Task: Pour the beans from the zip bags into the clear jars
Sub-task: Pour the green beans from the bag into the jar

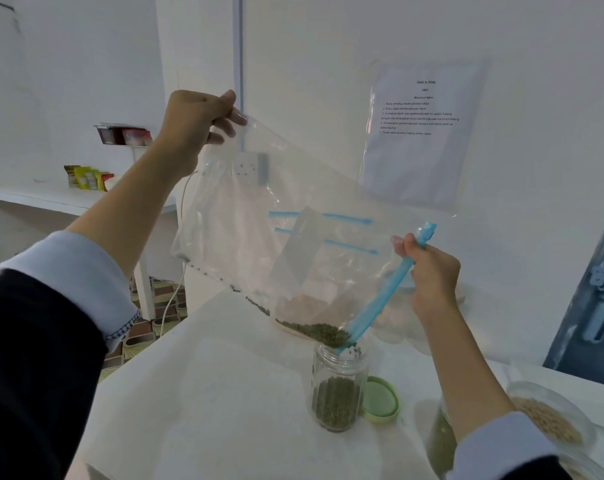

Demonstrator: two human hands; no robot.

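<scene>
Left hand (198,124), upper left of frame, pinches the bottom corner of the clear plastic zip bag with blue seal (293,216). Right hand (432,271), centre right, grips the blue seal edge. Bag tilted; small green beans (314,331) gathered at its low corner directly over the open clear glass jar (338,386), lower centre, partly filled, on the white surface (207,393). Round green lid (380,401) just beside the jar.

Clear zip bag (293,216) tilted, green beans (314,331) at corner, over half-full jar (338,389)
</scene>
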